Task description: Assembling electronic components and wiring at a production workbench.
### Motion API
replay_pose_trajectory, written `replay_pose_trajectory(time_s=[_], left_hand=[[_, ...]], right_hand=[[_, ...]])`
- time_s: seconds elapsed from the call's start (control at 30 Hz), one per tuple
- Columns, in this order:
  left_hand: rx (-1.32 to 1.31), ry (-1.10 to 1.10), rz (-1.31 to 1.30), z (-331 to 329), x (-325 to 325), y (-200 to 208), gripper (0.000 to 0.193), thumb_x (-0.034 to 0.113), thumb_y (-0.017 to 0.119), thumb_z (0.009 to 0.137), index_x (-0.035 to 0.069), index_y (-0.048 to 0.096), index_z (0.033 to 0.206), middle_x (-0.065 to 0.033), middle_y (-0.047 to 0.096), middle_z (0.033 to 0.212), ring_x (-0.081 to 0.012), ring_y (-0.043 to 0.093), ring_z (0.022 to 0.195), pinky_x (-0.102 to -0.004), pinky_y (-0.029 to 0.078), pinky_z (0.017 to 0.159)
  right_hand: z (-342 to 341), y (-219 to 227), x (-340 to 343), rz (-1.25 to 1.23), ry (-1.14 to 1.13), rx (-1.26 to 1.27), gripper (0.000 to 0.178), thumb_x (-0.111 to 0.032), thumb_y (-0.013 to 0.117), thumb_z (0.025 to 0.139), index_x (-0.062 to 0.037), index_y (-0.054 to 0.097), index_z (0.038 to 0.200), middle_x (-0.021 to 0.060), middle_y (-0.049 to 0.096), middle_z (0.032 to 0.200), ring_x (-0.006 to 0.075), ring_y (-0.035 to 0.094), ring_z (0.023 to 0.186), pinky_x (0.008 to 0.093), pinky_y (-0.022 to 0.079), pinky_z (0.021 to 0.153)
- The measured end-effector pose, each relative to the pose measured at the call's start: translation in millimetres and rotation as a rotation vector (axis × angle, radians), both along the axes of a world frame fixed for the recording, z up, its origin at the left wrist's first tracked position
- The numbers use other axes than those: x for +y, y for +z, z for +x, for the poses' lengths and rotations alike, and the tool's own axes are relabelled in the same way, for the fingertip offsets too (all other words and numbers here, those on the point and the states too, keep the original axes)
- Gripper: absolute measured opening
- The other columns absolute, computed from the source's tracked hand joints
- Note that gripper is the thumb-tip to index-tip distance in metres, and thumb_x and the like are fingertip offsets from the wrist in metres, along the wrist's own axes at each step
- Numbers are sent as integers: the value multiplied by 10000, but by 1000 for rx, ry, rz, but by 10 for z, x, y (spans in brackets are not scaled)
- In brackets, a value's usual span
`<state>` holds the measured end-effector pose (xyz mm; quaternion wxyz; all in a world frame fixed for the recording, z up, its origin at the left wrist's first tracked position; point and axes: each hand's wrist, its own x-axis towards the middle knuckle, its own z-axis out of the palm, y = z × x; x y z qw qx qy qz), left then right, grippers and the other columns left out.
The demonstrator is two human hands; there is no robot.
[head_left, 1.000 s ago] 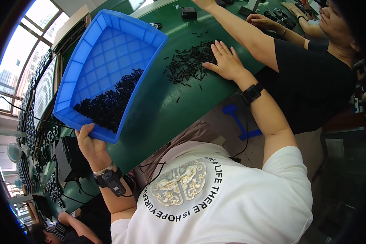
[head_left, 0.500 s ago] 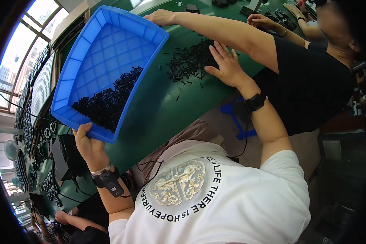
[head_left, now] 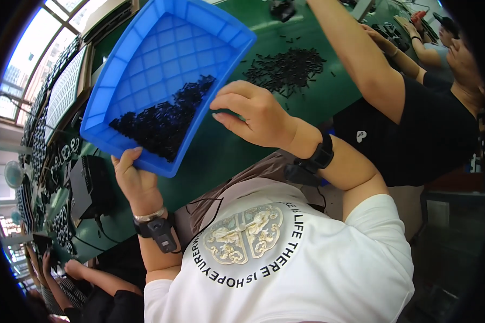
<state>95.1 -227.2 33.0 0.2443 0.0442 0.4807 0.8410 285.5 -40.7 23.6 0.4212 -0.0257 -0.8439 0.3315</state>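
A blue plastic bin (head_left: 159, 56) is tilted over the table, with a heap of small black pin-like pieces (head_left: 164, 126) slid into its near end. My left hand (head_left: 137, 180) grips the bin's near left corner, thumb over the rim. Beside the bin's right wall is my right hand (head_left: 261, 116), its fingers bent and its thumb apart, with nothing visible between them. Its fingertips are close to the rim; whether they touch it I cannot tell. Beyond that hand, a loose pile of the same black pieces (head_left: 288, 70) lies on the green table.
At the right, a co-worker's bare arm (head_left: 355, 51) reaches across the table. A dark box-shaped device (head_left: 89, 185) with a cable stands left of my left arm. Racks of black parts (head_left: 37, 116) line the window side. Another person's forearm (head_left: 99, 277) shows at lower left.
My right hand has left the loose pile and come to the bin's right side. The co-worker's hand has let go of the bin's far corner. In the picture, the bin sits further right.
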Motion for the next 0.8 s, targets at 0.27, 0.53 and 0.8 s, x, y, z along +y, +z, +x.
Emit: replay_pose_trajectory(time_s=[0.27, 0.53, 0.8], left_hand=[[92, 46, 62, 131, 51, 27, 506, -163, 485, 712, 21, 529, 1181, -125, 598, 1096, -294, 612, 1026, -430, 524, 934], [102, 84, 59, 171, 84, 94, 476, -165, 488, 721, 18, 537, 1156, -129, 604, 1076, -297, 619, 1018, -431, 521, 944], [98, 66, 101, 56, 55, -68, 469, -169, 482, 718, 5, 543, 1149, -128, 622, 1075, -281, 631, 995, -387, 535, 898]], right_hand=[[-1067, 393, -353, 367, -72, -810, 660, -430, 782, 719, -80, 562, 1234, 173, 557, 1178, 382, 557, 1079, 460, 512, 837], [-1274, 398, -459, 240, 295, -1017, 722, -311, 796, 667, -3, 511, 1255, 226, 568, 1139, 390, 586, 1036, 441, 521, 833], [-1287, 341, -495, 123, 253, -1010, 660, -241, 776, 661, 20, 499, 1201, 230, 629, 983, 387, 617, 977, 420, 520, 820]])
